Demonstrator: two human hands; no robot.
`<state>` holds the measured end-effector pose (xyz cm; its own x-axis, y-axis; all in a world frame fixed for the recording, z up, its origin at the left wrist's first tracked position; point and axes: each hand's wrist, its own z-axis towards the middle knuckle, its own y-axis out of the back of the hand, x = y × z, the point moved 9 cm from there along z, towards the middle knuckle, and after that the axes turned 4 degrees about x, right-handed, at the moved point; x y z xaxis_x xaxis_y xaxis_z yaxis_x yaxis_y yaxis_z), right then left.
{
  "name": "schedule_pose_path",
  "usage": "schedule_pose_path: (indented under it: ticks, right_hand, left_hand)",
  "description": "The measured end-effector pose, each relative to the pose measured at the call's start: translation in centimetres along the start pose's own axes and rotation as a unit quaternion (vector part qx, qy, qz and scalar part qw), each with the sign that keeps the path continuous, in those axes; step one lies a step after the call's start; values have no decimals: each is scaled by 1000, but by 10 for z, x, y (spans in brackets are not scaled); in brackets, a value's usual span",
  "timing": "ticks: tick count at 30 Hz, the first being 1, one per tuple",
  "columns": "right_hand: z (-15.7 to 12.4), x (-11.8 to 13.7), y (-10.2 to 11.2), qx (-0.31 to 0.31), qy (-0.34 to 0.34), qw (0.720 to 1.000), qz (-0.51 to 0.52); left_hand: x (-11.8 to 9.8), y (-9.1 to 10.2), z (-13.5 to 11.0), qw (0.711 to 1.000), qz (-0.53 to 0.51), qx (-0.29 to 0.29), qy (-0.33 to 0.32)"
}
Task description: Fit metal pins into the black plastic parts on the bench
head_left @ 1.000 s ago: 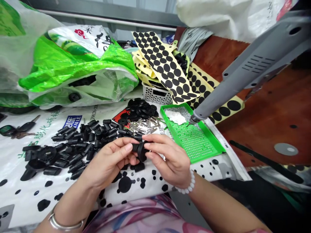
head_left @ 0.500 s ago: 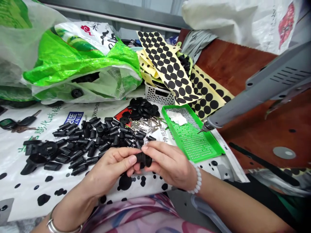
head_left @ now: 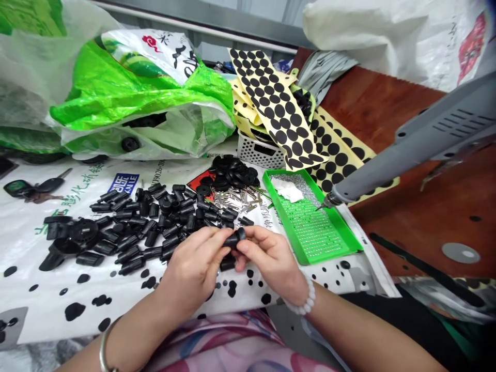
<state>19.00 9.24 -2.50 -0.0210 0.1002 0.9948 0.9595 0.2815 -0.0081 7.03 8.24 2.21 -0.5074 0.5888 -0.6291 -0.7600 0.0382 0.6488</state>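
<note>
At far left, one bunch of keys [head_left: 36,188] lies on the white sheet [head_left: 132,305], its pieces overlapping. Behind it, one green bag [head_left: 147,98] fills the back left. Next comes a heap of black caps [head_left: 151,227], dozens, too jumbled to count, its near right edge hidden by the hands.

The left hand [head_left: 197,258], with one bangle [head_left: 103,346] on its wrist, grasps one end of a single black part [head_left: 234,238], which is above the sheet at the heap's right edge. The right hand [head_left: 271,258], wearing one bead bracelet [head_left: 306,302], pinches the other end.

Beyond them lie piled black discs [head_left: 232,175], well over ten, and many loose metal strips [head_left: 242,200]. Behind stands one basket [head_left: 246,150], partly covered by sticker sheets [head_left: 279,106], at least two. To the right is one green tray [head_left: 279,209] holding one white lump [head_left: 287,190]; one screwdriver [head_left: 406,147] slants across from the right, its tip over the tray, blocking part of the sheets.
</note>
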Motion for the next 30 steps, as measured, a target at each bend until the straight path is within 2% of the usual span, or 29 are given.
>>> schedule_pose_path:
  ticks: [3,5,7,8,10,11,12,13,14,16,17,18,19,22,23,24,25,27,28,30]
  right_hand:
    - [2,-15,-1,34,-91,995,10]
    - [4,-8,4,52,-87,993,-63]
    - [5,17,13,39,-4,980,-196]
    - [3,35,16,23,65,962,-265]
    - [-5,66,9,12,207,906,-370]
    - [-10,74,3,17,257,879,-401]
    - [-13,77,-2,26,282,863,-417]
    - [-12,74,-5,35,274,865,-419]
    - [-7,66,-5,46,234,882,-406]
    - [1,42,-3,74,110,927,-350]
    - [3,32,-2,91,60,938,-329]
    - [2,28,-2,101,42,940,-324]
    - [1,31,-2,98,58,934,-338]
    - [-9,59,-3,46,219,888,-402]
    - [-12,63,-4,35,250,879,-404]
    - [-13,62,-3,29,249,885,-392]
    - [-9,54,-2,34,212,906,-366]
    - [0,23,-2,74,52,961,-262]
    - [0,4,-5,103,-46,974,-198]
    - [-8,-22,-13,150,-198,963,-102]
  left_hand:
    - [0,-5,-1,1000,-8,14,-10]
    - [7,-5,2,997,-70,22,26]
    - [18,-4,3,983,-155,19,99]
    - [25,-4,3,969,-199,16,143]
    - [36,-9,-1,935,-276,21,221]
    - [37,-11,-3,924,-297,25,240]
    - [37,-11,-4,923,-300,25,239]
    - [34,-8,-3,933,-286,20,219]
    - [29,-5,-2,948,-258,12,187]
    - [17,0,-1,974,-195,0,118]
    - [14,0,-1,979,-177,3,98]
    - [13,-2,-2,981,-171,10,95]
    - [15,-5,-2,978,-178,19,108]
    - [25,-16,-6,949,-251,52,185]
    - [26,-17,-6,942,-266,57,196]
    - [25,-17,-6,945,-261,56,187]
    - [20,-14,-4,958,-232,49,159]
    - [4,-6,-2,991,-117,27,63]
    - [-5,-5,-3,998,-56,24,14]
    - [-18,-6,-6,998,16,35,-54]
